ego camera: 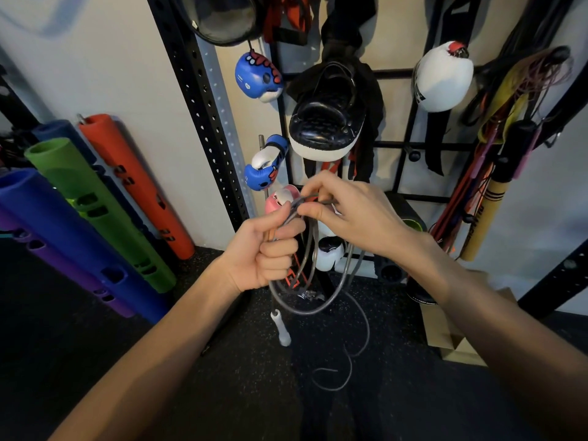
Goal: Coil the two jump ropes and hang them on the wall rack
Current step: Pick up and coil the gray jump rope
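Left hand [265, 249] is a closed fist w/ fingers wrapped round the gathered top of a grey jump rope [313, 281]. Something orange shows inside the fist, can't tell what. Several loops of the rope hang below the fist, in front of the wall rack [394, 143]. Right hand [346, 214] sits just beside the left, slightly higher, thumb and fingers pinched on a strand of the same rope at the top of the bundle.

The loose end of the rope trails down past the loops and curls on the dark floor [95, 361]. A white handle [283, 329] hangs below the loops, approx. upright; can't tell if its bottom touches the floor.

On the rack, behind the hands: blue boxing gloves [259, 79] upper left, a second blue/white pair [265, 163] lower, a pink glove [280, 198] partly hidden by the left hand's fingers, a black and white pad [327, 122] in the middle, a white glove [444, 81] to the right. More ropes and bands [506, 128] hang on the far right side.

Left of the rack, foam-looking tubes lean on the wall: red [136, 186], green [95, 211], blue [63, 237], purple below. A cardboard box [451, 332] sits on the floor, lower right.
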